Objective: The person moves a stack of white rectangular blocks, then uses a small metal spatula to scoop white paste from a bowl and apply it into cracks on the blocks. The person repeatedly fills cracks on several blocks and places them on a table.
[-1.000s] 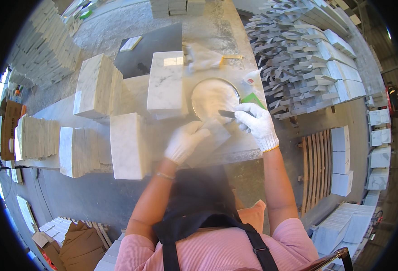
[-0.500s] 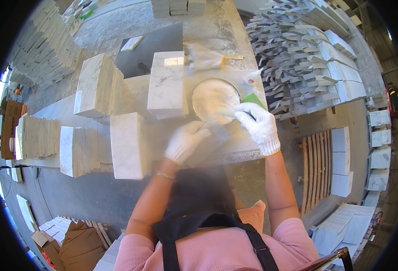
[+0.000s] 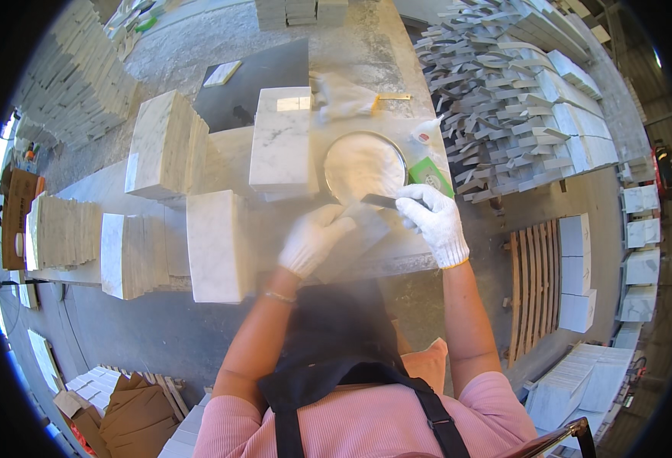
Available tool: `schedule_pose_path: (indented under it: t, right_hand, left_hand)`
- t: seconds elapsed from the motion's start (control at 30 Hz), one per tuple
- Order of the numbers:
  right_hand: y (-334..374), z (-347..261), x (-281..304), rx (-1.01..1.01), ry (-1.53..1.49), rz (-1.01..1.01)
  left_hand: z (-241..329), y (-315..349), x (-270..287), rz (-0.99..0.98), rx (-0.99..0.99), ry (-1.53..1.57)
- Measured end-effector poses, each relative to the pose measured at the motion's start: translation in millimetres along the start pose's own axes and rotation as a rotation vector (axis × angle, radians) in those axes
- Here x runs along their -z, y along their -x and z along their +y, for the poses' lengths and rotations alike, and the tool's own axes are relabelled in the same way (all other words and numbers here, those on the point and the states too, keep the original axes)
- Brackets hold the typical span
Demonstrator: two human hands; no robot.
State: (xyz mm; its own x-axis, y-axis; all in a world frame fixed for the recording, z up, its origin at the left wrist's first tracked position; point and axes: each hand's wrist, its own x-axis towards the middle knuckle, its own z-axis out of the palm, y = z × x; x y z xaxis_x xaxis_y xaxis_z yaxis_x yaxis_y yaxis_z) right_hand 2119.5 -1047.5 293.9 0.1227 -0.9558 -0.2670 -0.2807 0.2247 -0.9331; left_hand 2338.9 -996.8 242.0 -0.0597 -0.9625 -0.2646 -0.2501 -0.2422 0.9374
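Observation:
My left hand (image 3: 317, 240), in a white knitted glove, is closed on the edge of a pale grey tile (image 3: 363, 235), whose outline is hazy. In my gloved right hand (image 3: 434, 221) is a dark, flat blade like a putty knife (image 3: 379, 201), pointing left over the tile's far edge. Just beyond both hands sits a round metal tin (image 3: 405, 156) with a creamy white filling (image 3: 363, 164). A green flat packet (image 3: 431, 177) lies right of the tin, beside my right hand.
Stone tile stacks (image 3: 218, 244) stand on the bench left of my hands, another stack (image 3: 281, 149) beside the tin. A white bottle (image 3: 426, 131) and a crumpled cloth glove (image 3: 344, 95) lie farther back. Many thin strips (image 3: 488, 107) are piled at right, above a slatted wooden pallet (image 3: 534, 282).
My right hand has drawn back slightly toward me, bringing the blade from over the tin to the tile's edge. More of the green packet shows. My left hand stays in place.

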Motion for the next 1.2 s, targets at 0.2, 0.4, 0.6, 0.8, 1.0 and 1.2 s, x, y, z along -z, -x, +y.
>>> schedule_pose_path:
  t: [0.2,0.4,0.6,0.8,1.0,1.2]
  right_hand:
    - [0,4,12,0.089,0.048,0.020]
    - [-16,5,2,0.391,0.651,0.130]
    - [-21,-14,4,0.198,0.716,0.182]
    - [-80,-7,53,0.287,0.645,0.596]
    - [-126,-6,55,0.223,0.805,0.300]
    - [-119,-1,45,0.239,0.482,0.343]
  left_hand:
    - [-5,-2,-1,-0.001,-0.018,0.009]
    - [-9,-3,-2,0.026,-0.005,-0.039]
    - [-12,-4,2,-0.022,0.041,0.053]
    - [-20,-6,-1,-0.022,0.023,0.040]
    - [-11,-3,-1,0.015,-0.026,-0.032]
    - [-7,-1,1,-0.001,-0.038,-0.056]
